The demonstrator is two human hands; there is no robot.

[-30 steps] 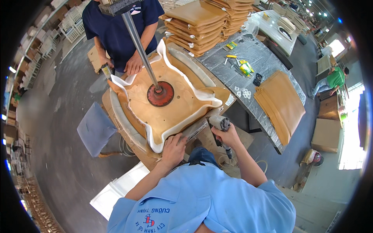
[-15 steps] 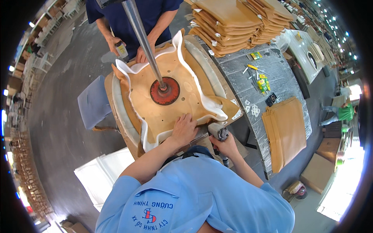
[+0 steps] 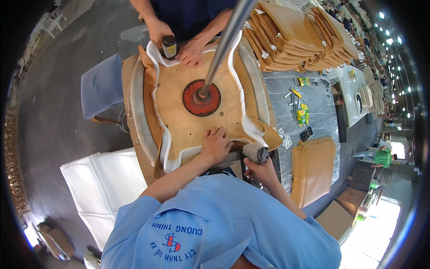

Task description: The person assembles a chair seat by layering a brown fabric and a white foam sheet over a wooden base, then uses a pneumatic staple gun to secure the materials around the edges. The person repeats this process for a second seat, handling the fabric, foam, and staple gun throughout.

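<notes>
A square seat panel (image 3: 179, 107) lies underside up, with white padding (image 3: 235, 80) and a tan cover (image 3: 151, 89) curling around its edges. My left hand (image 3: 216, 147) is closed at the near edge of the panel, fingers bent over the cover's edge there; the palm side is hidden. Wrapped round the grip of a grey staple gun (image 3: 256, 154), my right hand (image 3: 262, 171) holds it at the near right corner, its nose close to the padding's edge. A round red press plate (image 3: 192, 101) on a metal rod (image 3: 224, 45) bears on the panel's middle.
Opposite me, a co-worker's hand (image 3: 160, 32) holds another staple gun (image 3: 169, 46); their other hand (image 3: 191, 53) rests on the far edge. Right stands a plastic-covered table (image 3: 320, 96) with tan cover stacks (image 3: 300, 33). A blue padded seat (image 3: 101, 87) stands left, white sheets (image 3: 107, 184) lower left.
The view has shifted, moving the panel. The co-worker's staple gun has come to the panel's far left edge. My staple gun remains by the near right corner, with my left hand beside it.
</notes>
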